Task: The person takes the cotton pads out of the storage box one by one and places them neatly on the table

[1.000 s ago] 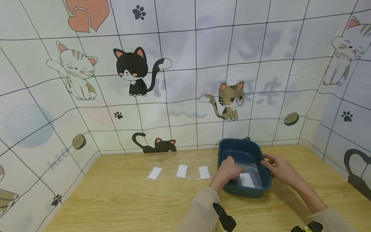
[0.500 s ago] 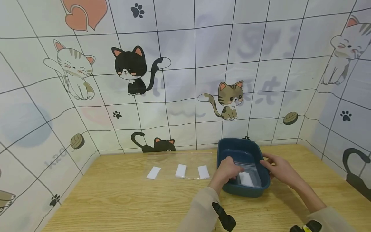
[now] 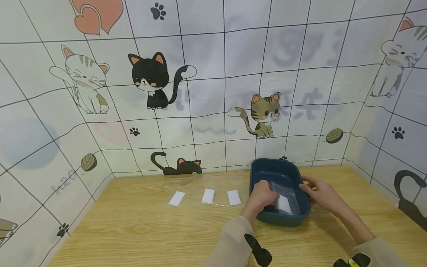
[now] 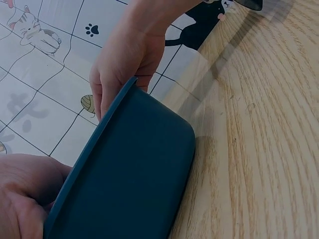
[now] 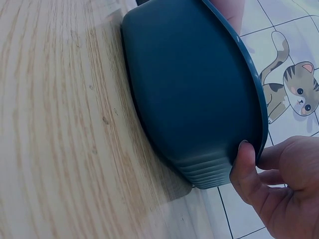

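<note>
A dark blue plastic bin stands at the right of the table. My left hand reaches over its left wall and pinches the edge of a clear plastic bag inside; the fingertips are partly hidden. A white rectangular piece shows in that bag. With thumb and fingers, my right hand grips the bin's right rim; the right wrist view shows the thumb on the outer wall. In the left wrist view the bin wall hides the left fingertips.
Left of the bin, three white rectangles lie in a row with clear plastic film around them on the wooden table. A cat-printed sheet hangs behind and at both sides.
The clear bag in the bin has turned and its upper edge now slants, drawn up at the left hand. My right hand stays on the rim.
</note>
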`<state>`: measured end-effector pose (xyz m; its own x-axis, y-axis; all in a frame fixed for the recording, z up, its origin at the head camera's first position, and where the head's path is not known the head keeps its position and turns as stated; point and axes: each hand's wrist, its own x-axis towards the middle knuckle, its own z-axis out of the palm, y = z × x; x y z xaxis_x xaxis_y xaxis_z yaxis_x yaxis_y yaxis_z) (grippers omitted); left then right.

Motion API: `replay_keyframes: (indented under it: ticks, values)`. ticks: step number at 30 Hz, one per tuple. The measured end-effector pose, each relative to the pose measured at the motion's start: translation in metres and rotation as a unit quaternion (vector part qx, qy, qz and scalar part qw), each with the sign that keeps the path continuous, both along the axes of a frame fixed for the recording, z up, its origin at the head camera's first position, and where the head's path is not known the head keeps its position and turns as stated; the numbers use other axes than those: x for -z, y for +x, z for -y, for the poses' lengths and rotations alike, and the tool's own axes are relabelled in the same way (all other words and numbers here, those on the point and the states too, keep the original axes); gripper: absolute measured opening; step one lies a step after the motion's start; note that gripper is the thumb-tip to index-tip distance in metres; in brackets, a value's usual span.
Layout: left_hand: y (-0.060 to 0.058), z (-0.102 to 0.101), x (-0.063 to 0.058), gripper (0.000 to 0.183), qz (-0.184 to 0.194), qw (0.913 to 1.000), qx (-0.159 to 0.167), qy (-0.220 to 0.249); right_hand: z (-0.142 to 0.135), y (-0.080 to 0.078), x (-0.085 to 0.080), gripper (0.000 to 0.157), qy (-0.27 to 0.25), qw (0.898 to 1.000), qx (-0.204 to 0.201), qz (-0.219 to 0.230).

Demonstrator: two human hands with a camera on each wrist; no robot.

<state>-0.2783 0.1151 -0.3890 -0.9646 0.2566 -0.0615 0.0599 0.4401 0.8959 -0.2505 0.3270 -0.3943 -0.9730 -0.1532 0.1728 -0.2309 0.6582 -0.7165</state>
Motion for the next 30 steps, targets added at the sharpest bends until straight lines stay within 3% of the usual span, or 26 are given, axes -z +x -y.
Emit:
replay_keyframes:
  ticks: [5, 8, 12, 20, 30]
  values:
    - [-0.0003, -0.0035, 0.0043, 0.043, -0.028, 0.9989, -0.015, -0.035, -0.0005, -0.0004, -0.0005, 0.051, 0.004, 1.000, 0.003, 0.000]
    - [0.0000, -0.0047, 0.0058, 0.048, -0.038, 0.9976, -0.020, -0.054, -0.0008, -0.0005, 0.0000, 0.051, 0.008, 1.000, 0.002, -0.002]
    - [0.0011, -0.0049, 0.0054, 0.042, -0.049, 0.9960, -0.024, -0.071, -0.0009, -0.0006, 0.0010, 0.051, 0.008, 1.000, 0.002, -0.001]
    - [0.0051, -0.0050, -0.0001, 0.012, -0.082, 0.9924, -0.044, -0.081, -0.0008, -0.0014, 0.0019, 0.052, 0.007, 1.000, 0.003, 0.003]
    - [0.0081, -0.0043, 0.0009, 0.015, -0.107, 0.9908, -0.058, -0.059, -0.0003, -0.0014, 0.0019, 0.052, 0.004, 1.000, 0.000, 0.003]
